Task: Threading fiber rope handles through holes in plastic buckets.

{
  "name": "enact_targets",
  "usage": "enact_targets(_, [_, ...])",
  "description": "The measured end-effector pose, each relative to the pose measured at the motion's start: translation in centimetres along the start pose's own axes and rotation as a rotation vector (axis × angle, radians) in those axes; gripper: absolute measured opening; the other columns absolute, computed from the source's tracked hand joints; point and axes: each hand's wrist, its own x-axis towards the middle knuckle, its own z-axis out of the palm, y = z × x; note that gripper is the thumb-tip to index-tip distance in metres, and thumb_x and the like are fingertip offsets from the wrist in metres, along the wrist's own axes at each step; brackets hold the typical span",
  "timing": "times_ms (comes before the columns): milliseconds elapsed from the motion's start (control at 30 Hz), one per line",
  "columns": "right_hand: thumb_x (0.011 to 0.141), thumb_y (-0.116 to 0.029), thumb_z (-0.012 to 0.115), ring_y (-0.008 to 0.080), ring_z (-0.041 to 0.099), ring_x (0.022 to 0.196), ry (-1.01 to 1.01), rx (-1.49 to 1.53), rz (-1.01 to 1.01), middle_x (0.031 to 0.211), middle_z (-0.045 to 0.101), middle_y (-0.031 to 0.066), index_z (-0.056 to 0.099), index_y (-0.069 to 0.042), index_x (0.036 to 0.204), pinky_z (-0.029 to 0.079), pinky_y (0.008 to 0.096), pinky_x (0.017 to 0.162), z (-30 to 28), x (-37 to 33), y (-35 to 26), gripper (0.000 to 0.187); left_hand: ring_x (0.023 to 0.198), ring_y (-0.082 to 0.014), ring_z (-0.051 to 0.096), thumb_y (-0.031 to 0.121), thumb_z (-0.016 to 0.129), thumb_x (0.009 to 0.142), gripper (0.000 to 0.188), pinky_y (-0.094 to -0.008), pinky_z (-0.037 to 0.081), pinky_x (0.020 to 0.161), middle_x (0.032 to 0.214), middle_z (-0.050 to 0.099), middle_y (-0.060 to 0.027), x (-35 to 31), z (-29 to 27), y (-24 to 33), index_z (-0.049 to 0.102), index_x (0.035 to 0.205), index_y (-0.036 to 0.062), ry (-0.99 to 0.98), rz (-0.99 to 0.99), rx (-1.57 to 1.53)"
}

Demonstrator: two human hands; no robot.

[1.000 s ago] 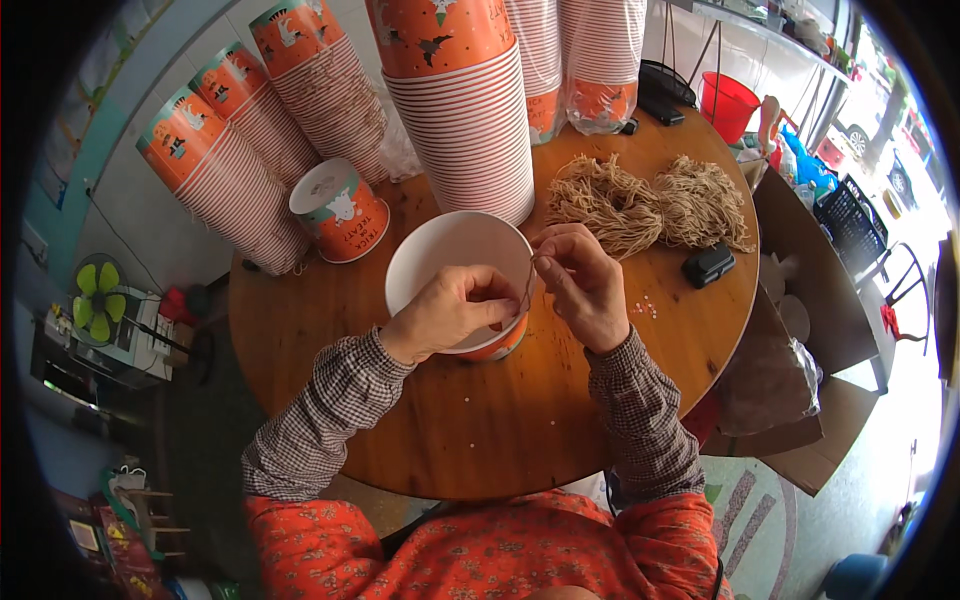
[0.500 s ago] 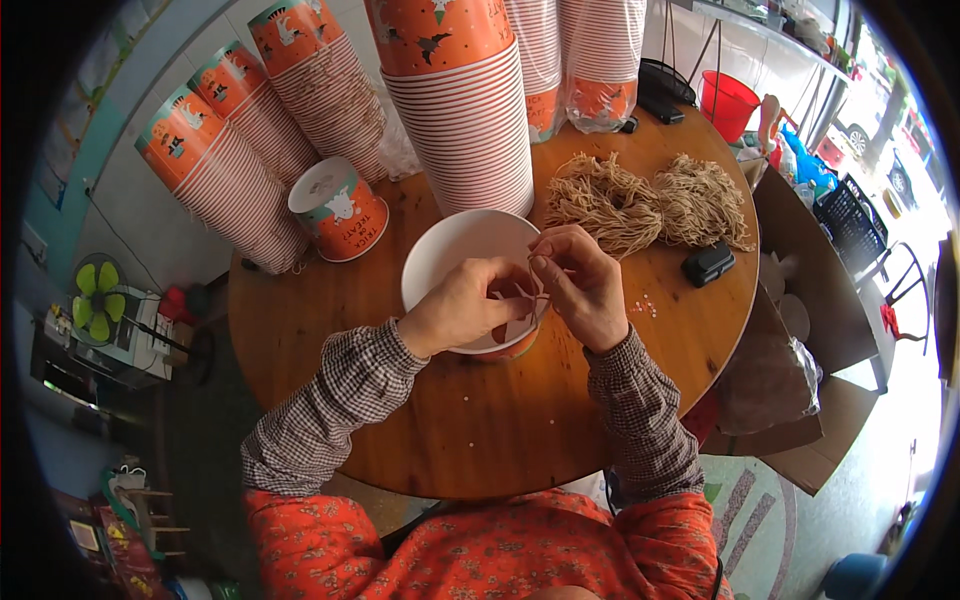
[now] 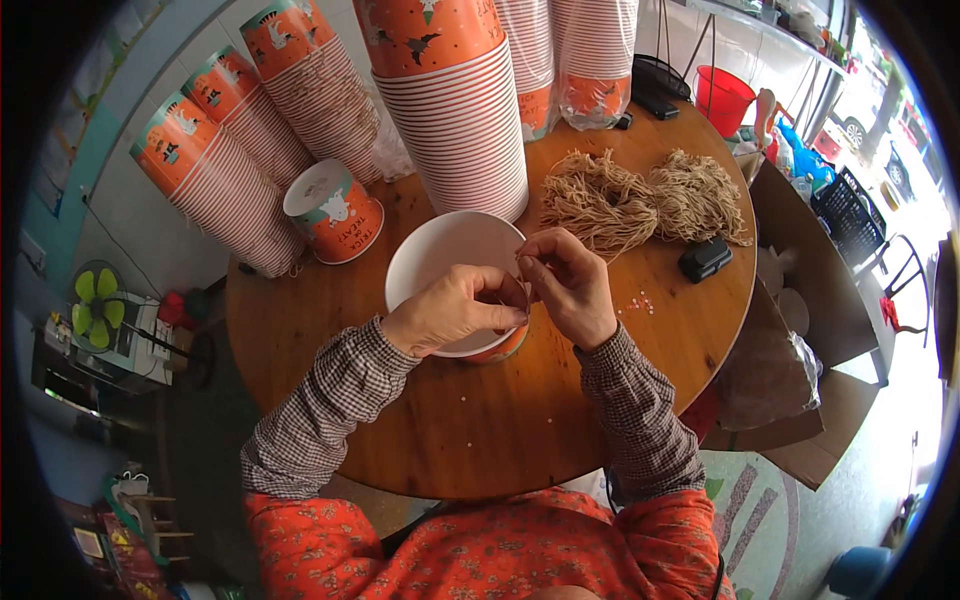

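Note:
In front of me on the round wooden table stands a paper bucket [image 3: 430, 250], white inside and orange outside, its opening tipped toward me. My left hand [image 3: 455, 308] reaches across the opening, thumb and fingers closed at the right rim. Just beyond that rim my right hand [image 3: 572, 285] is pinched, fingertips close to the left ones. Whatever thin thing lies between the right fingertips is too small and covered to make out. To the right behind lie two bundles of beige string [image 3: 600, 205]. A tall stack of paper buckets [image 3: 455, 140] rises right behind the bucket.
More bucket stacks [image 3: 225, 190] lean at the back left, beside a single upturned bucket [image 3: 335, 215]. Wrapped stacks [image 3: 595, 60] stand at the back. A black case [image 3: 706, 259] and small pale bits [image 3: 638, 303] lie on the right. Cardboard boxes [image 3: 815, 290] stand beside the table.
Both hands and the bucket have shifted slightly to the left. The left fingers have drawn closer together at the rim; the right hand stays pinched.

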Motion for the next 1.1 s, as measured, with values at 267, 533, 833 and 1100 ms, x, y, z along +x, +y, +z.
enact_targets(267, [0.085, -0.001, 0.064, 0.0096, 0.059, 0.077, 0.058, -0.008, -0.147, 0.096, 0.059, 0.0055, 0.061, 0.001, 0.091, 0.05, 0.0234, 0.065, -0.2, 0.3, 0.5, 0.007, 0.074, -0.0091, 0.059, 0.006, 0.058, 0.09, 0.008, -0.0226, 0.049, 0.07, 0.086, 0.062, -0.0037, -0.5, -0.3, 0.0, 0.059, 0.093, -0.0009, 0.145, 0.15, 0.061])
enact_targets(533, [0.081, -0.001, 0.068, 0.015, 0.061, 0.083, -0.02, -0.306, -0.31, 0.101, 0.059, 0.0083, 0.064, -0.001, 0.091, 0.051, 0.026, 0.066, -1.1, 0.1, -1.4, 0.01, 0.074, -0.0104, 0.061, 0.01, 0.057, 0.093, 0.012, -0.0223, 0.051, 0.073, 0.087, 0.062, -0.0035, -1.1, -0.2, 0.0, 0.056, 0.099, -0.0006, 0.335, 0.125, -0.164])
enact_targets(833, [0.074, 0.005, 0.071, 0.0198, 0.06, 0.09, -0.144, -0.355, -0.472, 0.098, 0.059, 0.0087, 0.067, -0.004, 0.089, 0.05, 0.031, 0.076, -0.9, -0.3, -2.1, 0.018, 0.083, -0.012, 0.063, 0.007, 0.059, 0.093, 0.013, -0.026, 0.052, 0.08, 0.094, 0.065, -0.0069, -1.4, 1.1, 0.4, 0.058, 0.103, -0.0021, 0.314, 0.219, -0.188])
enact_targets(1100, [0.076, 0.002, 0.072, 0.017, 0.06, 0.084, -0.072, -0.284, -0.403, 0.092, 0.058, 0.0059, 0.067, -0.003, 0.09, 0.05, 0.0282, 0.071, -0.6, -0.5, -1.8, 0.015, 0.082, -0.0094, 0.062, 0.006, 0.062, 0.091, 0.017, -0.0222, 0.052, 0.076, 0.093, 0.067, -0.0062, -1.5, 1.7, 0.7, 0.06, 0.104, -0.0039, 0.321, 0.154, -0.278])
